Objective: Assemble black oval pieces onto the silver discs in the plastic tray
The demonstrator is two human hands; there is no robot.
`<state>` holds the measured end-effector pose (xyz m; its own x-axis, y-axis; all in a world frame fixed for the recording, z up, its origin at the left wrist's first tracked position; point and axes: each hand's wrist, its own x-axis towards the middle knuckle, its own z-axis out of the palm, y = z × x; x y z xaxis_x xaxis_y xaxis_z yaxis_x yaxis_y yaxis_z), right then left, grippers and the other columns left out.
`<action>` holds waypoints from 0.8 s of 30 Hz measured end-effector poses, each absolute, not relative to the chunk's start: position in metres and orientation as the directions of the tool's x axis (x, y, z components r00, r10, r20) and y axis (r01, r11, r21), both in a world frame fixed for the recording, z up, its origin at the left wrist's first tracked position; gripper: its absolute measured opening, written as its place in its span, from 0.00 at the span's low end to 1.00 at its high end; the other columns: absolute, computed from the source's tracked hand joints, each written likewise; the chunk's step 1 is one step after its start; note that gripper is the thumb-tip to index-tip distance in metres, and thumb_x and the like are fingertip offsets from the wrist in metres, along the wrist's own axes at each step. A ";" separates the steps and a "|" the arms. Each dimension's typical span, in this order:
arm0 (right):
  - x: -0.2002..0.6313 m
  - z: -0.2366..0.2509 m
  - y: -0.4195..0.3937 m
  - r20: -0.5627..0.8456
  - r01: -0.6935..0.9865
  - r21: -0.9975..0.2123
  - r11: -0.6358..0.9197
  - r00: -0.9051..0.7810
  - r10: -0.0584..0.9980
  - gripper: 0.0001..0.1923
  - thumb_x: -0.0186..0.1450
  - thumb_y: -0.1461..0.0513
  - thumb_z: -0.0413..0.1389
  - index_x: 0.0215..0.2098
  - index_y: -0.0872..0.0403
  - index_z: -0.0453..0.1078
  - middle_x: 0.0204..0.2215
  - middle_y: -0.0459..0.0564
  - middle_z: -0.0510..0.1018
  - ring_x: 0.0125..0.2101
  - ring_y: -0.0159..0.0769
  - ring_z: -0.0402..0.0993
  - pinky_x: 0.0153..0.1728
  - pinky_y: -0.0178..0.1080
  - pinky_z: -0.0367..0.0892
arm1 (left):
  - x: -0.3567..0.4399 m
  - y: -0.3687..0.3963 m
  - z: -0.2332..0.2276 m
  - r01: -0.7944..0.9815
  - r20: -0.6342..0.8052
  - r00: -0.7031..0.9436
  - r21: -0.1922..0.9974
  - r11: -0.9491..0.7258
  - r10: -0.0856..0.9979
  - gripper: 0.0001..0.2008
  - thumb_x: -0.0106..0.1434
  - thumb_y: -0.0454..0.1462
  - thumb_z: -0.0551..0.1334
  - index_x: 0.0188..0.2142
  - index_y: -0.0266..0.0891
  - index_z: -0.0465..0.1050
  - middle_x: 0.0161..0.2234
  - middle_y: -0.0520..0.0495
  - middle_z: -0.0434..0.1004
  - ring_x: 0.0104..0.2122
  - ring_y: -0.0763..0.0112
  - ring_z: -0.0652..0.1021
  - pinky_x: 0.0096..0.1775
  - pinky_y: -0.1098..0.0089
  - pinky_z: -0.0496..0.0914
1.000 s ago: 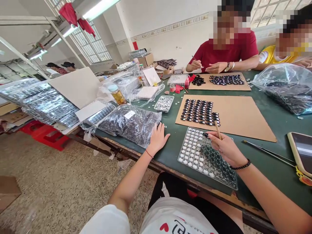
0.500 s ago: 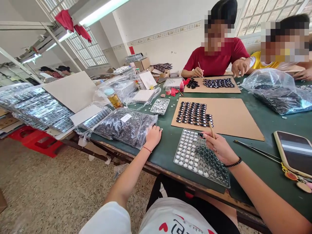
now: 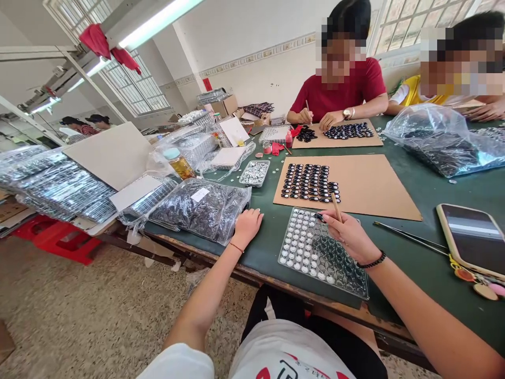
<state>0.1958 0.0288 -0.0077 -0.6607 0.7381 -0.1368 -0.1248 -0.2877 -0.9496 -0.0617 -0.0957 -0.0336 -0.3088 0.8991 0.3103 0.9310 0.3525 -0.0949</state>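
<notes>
Right hand [image 3: 349, 235] grips one wooden stick [image 3: 335, 207] over one blister tray [image 3: 311, 252]; left hand [image 3: 246, 226], fingers curled and holding nothing, rests beside one plastic bag [image 3: 201, 208].

Lighting: bright, even daylight plus a lit tube lamp [image 3: 158, 21] at 11 o'clock, blown out to white. Barred windows [image 3: 130, 89] at 10 o'clock and at 1 o'clock [image 3: 418, 18] are overexposed. Shadows: soft and short on the green worktop [image 3: 434, 195]. Glare: white highlights on plastic bags [image 3: 201, 208] at 9 o'clock and [image 3: 445, 139] at 2 o'clock; the phone [image 3: 473, 239] screen at 3 o'clock mirrors a pale streak. Focus: sharp at centre; faces pixelated. Distortion: wide-angle stretch at the edges, beams bowed at 10 o'clock, the floor [image 3: 79, 310] smeared at 7 o'clock.
</notes>
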 end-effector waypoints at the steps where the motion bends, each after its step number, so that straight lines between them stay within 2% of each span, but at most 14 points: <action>1: 0.196 -0.007 0.028 -0.136 -0.123 -0.951 -0.285 -0.662 0.737 0.18 0.52 0.53 0.60 0.34 0.56 0.67 0.11 0.36 0.50 0.13 0.20 0.42 0.15 0.30 0.39 | -0.061 -0.096 -0.034 0.933 0.308 -0.309 -0.087 0.350 0.900 0.16 0.63 0.41 0.46 0.32 0.37 0.69 0.30 0.42 0.73 0.33 0.64 0.71 0.32 0.68 0.58; 5: 0.194 -0.004 0.027 -0.124 -0.114 -0.956 -0.269 -0.674 0.728 0.18 0.52 0.52 0.59 0.34 0.56 0.67 0.12 0.36 0.51 0.13 0.21 0.42 0.15 0.30 0.40 | -0.062 -0.093 -0.034 0.934 0.310 -0.321 -0.055 0.354 0.895 0.15 0.62 0.41 0.49 0.26 0.37 0.68 0.24 0.42 0.72 0.28 0.65 0.71 0.31 0.67 0.58; 8: 0.193 -0.002 0.026 -0.119 -0.113 -0.959 -0.260 -0.673 0.730 0.18 0.51 0.52 0.59 0.34 0.55 0.67 0.12 0.36 0.51 0.13 0.21 0.42 0.15 0.30 0.40 | -0.063 -0.093 -0.032 0.933 0.333 -0.324 -0.042 0.357 0.886 0.17 0.62 0.41 0.47 0.22 0.38 0.66 0.24 0.41 0.71 0.28 0.65 0.71 0.33 0.66 0.58; 10: 0.193 -0.001 0.025 -0.115 -0.109 -0.962 -0.252 -0.674 0.730 0.17 0.52 0.52 0.59 0.33 0.55 0.67 0.12 0.36 0.51 0.13 0.21 0.42 0.15 0.30 0.40 | -0.061 -0.095 -0.028 0.928 0.375 -0.353 0.022 0.372 0.857 0.17 0.62 0.41 0.48 0.20 0.38 0.64 0.23 0.42 0.69 0.29 0.65 0.70 0.33 0.67 0.58; 12: 0.192 -0.001 0.024 -0.115 -0.102 -0.963 -0.249 -0.680 0.724 0.17 0.52 0.52 0.59 0.34 0.55 0.67 0.12 0.36 0.51 0.14 0.21 0.42 0.15 0.30 0.40 | -0.058 -0.095 -0.022 0.901 0.435 -0.434 0.207 0.381 0.789 0.16 0.60 0.42 0.50 0.18 0.39 0.60 0.21 0.46 0.65 0.27 0.68 0.68 0.32 0.69 0.58; 14: 0.192 -0.001 0.023 -0.120 -0.099 -0.962 -0.255 -0.686 0.718 0.17 0.52 0.52 0.59 0.34 0.55 0.67 0.13 0.36 0.51 0.14 0.21 0.42 0.15 0.31 0.40 | -0.055 -0.091 -0.011 0.784 0.455 -0.581 0.535 0.315 0.675 0.17 0.59 0.42 0.52 0.17 0.39 0.55 0.17 0.50 0.59 0.23 0.73 0.64 0.28 0.72 0.57; 16: 0.192 -0.003 0.024 -0.130 -0.089 -0.961 -0.262 -0.689 0.713 0.17 0.52 0.52 0.59 0.34 0.55 0.67 0.13 0.36 0.51 0.14 0.21 0.43 0.15 0.31 0.41 | -0.052 -0.081 0.002 0.461 0.322 -0.751 0.881 0.108 0.576 0.18 0.59 0.43 0.53 0.17 0.38 0.53 0.16 0.54 0.52 0.18 0.77 0.59 0.22 0.74 0.54; 17: 0.192 -0.004 0.024 -0.135 -0.086 -0.960 -0.265 -0.688 0.713 0.17 0.52 0.52 0.59 0.34 0.55 0.67 0.13 0.36 0.51 0.14 0.21 0.43 0.15 0.31 0.41 | -0.051 -0.073 0.009 0.183 0.168 -0.803 0.983 -0.032 0.572 0.17 0.59 0.42 0.53 0.18 0.38 0.52 0.15 0.55 0.50 0.16 0.79 0.57 0.20 0.76 0.52; 18: 0.192 -0.005 0.026 -0.138 -0.086 -0.960 -0.268 -0.685 0.716 0.18 0.52 0.52 0.59 0.34 0.56 0.67 0.12 0.36 0.51 0.13 0.21 0.43 0.15 0.31 0.41 | -0.050 -0.064 0.015 -0.128 -0.010 -0.793 0.980 -0.151 0.609 0.17 0.59 0.42 0.53 0.18 0.38 0.52 0.15 0.56 0.49 0.14 0.81 0.55 0.18 0.77 0.51; 19: 0.192 -0.006 0.028 -0.139 -0.091 -0.959 -0.270 -0.679 0.721 0.18 0.52 0.52 0.59 0.34 0.56 0.67 0.12 0.36 0.50 0.13 0.21 0.42 0.15 0.30 0.41 | -0.049 -0.054 0.020 -0.402 -0.165 -0.725 0.889 -0.217 0.669 0.16 0.60 0.41 0.51 0.19 0.38 0.52 0.15 0.57 0.48 0.13 0.82 0.54 0.17 0.78 0.50; 20: 0.192 -0.006 0.030 -0.138 -0.098 -0.957 -0.271 -0.671 0.729 0.18 0.51 0.52 0.59 0.34 0.56 0.67 0.12 0.36 0.50 0.13 0.21 0.42 0.15 0.30 0.41 | -0.046 -0.043 0.024 -0.599 -0.273 -0.627 0.768 -0.228 0.730 0.16 0.61 0.40 0.49 0.19 0.38 0.52 0.15 0.57 0.48 0.13 0.82 0.55 0.16 0.79 0.49; 22: 0.192 -0.007 0.036 -0.130 -0.121 -0.956 -0.268 -0.643 0.755 0.18 0.51 0.52 0.60 0.33 0.56 0.66 0.11 0.35 0.49 0.13 0.21 0.42 0.15 0.30 0.40 | -0.037 -0.021 0.026 -0.779 -0.370 -0.461 0.604 -0.168 0.807 0.16 0.63 0.39 0.45 0.20 0.37 0.53 0.15 0.56 0.51 0.14 0.83 0.58 0.15 0.81 0.51; 24: 0.194 -0.006 0.043 -0.118 -0.141 -0.957 -0.254 -0.608 0.785 0.18 0.51 0.52 0.60 0.32 0.56 0.66 0.11 0.35 0.49 0.12 0.21 0.42 0.15 0.30 0.40 | -0.022 -0.003 0.021 -0.815 -0.395 -0.359 0.574 -0.078 0.846 0.14 0.63 0.38 0.45 0.22 0.36 0.56 0.17 0.53 0.56 0.15 0.83 0.61 0.14 0.82 0.52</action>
